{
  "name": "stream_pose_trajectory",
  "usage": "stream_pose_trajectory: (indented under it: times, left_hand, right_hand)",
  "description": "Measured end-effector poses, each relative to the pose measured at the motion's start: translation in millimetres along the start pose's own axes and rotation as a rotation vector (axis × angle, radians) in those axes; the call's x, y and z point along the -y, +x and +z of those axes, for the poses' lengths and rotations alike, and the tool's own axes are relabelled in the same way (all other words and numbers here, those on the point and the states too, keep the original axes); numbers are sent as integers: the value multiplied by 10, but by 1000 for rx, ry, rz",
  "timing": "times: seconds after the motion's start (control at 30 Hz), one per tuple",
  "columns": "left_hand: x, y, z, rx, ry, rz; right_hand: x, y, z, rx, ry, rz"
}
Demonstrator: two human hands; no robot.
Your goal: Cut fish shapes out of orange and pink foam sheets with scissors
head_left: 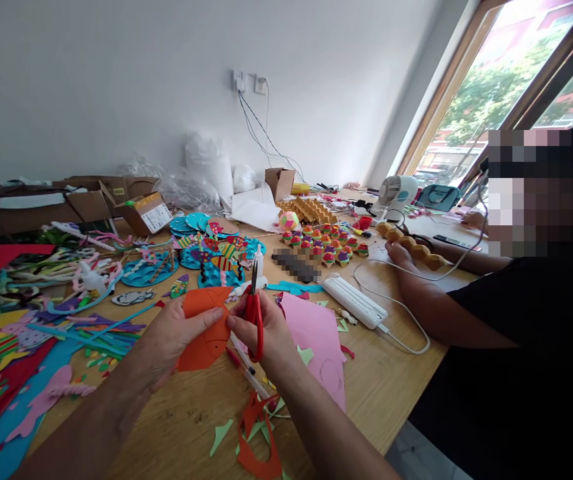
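Observation:
My left hand [179, 333] grips an orange sheet [205, 333] with fish-like outlines drawn on it, its thumb lying on top. At the sheet's right edge, my right hand [261, 323] holds red-handled scissors [255, 313], blades pointing up and away from me. The fingertips of my right hand also touch the sheet's edge. Below my hands lie orange scraps [261, 453] and light green scraps [220, 437]. Pens [251, 377] rest beneath my right hand. A pink sheet [316, 347] lies just to the right.
A white power strip [355, 300] and its cable lie right of centre. Blue discs with paper fish [220, 270], painted egg-carton cups [326, 243] and pipe cleaners [66, 247] cover the table. At the right, a person in black holds an egg carton strip [411, 247].

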State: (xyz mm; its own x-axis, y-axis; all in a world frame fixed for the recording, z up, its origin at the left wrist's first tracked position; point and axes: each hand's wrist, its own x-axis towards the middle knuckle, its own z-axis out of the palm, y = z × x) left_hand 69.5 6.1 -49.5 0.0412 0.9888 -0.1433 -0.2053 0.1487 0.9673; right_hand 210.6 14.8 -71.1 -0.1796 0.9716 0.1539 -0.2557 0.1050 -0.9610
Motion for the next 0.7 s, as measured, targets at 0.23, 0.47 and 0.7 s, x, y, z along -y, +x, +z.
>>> stream_pose_trajectory:
  times: [0.23,0.47,0.7]
  left_hand:
    - [63,54,-18,43,-33,-18]
    - [26,32,-26,21,-15,-3]
    - [-71,-68,2,18,-35,27]
  right_hand:
    - [-13,-10,-25,-14,-24,-8]
    - [1,-68,-144,58,-339,-34]
    - [137,-317,-274,170,-633,-19]
